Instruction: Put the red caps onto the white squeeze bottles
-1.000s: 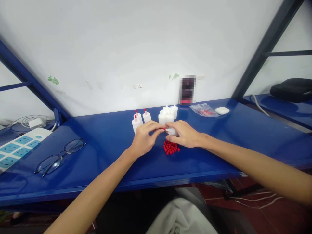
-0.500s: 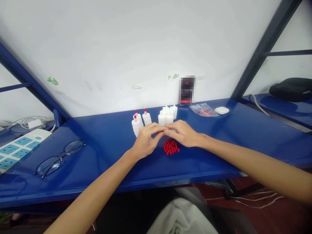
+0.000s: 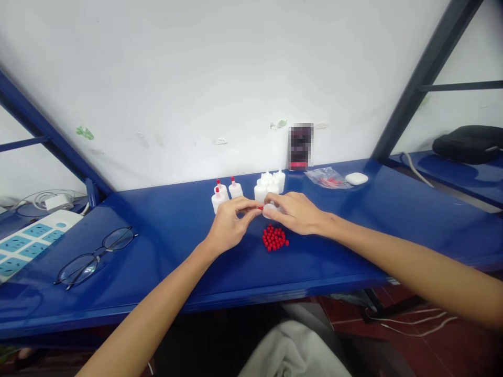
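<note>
So the near edge of your counter is nice and open, and just in from it you've got that heap of red caps, sitting a bit on your side of your hands. Decent spot tbh, but mind your wrists don't drag through it, since those little things probably roll. Right beyond the heap is the bit that matters: your left hand has its fingers pinched on one red cap, and your right hand has its fingers wrapped round a white bottle, tipped over so its top faces the cap. Looks to me like you're fitting cap to tip, though it's too small to tell how far on it is. I'd hold the bottle by its firm shoulder, not squeeze the belly, because soft plastic would likely give and the tip would wander. Line the cap up dead straight with the nozzle, then push evenly; go in crooked and it could jam or ping off. Hands close together like that is good imo, steadies both. A little further back on your left stand the red-topped bottles, and near your right fingers the bare-tipped bottles are bunched tight, so watch your knuckles don't knock one over.
</note>
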Motion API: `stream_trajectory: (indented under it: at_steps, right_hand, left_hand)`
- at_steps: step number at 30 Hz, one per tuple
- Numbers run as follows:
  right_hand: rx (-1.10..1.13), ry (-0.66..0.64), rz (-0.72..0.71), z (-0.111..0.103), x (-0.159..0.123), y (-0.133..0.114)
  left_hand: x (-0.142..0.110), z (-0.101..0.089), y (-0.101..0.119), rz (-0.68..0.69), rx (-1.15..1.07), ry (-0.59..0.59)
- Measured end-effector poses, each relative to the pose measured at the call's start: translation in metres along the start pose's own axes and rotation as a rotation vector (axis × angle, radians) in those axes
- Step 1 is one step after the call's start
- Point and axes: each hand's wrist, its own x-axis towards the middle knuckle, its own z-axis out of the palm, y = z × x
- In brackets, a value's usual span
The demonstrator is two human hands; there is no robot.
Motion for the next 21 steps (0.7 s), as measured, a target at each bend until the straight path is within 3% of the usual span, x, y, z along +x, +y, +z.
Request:
stream_trajectory:
  at_steps: [6, 12, 16, 21]
  right_hand:
    - [-0.085, 0.001, 0.077, -0.007, 0.0, 0.0]
    - [-0.082, 0.012, 0.079, -0.003, 0.001, 0.0]
    - [-0.023, 0.022, 0.062, 0.001, 0.001, 0.0]
    - [0.165, 0.009, -0.055, 0.003, -0.001, 0.002]
  left_hand:
    - [0.0, -0.001, 0.004, 0.063, 0.171, -0.027]
    - [0.0, 0.001, -0.005, 0.015, 0.36, -0.066]
    - [-0.001, 0.001, -0.007, 0.085, 0.34, 0.034]
    - [-0.003, 0.002, 0.004, 0.329, 0.308, 0.17]
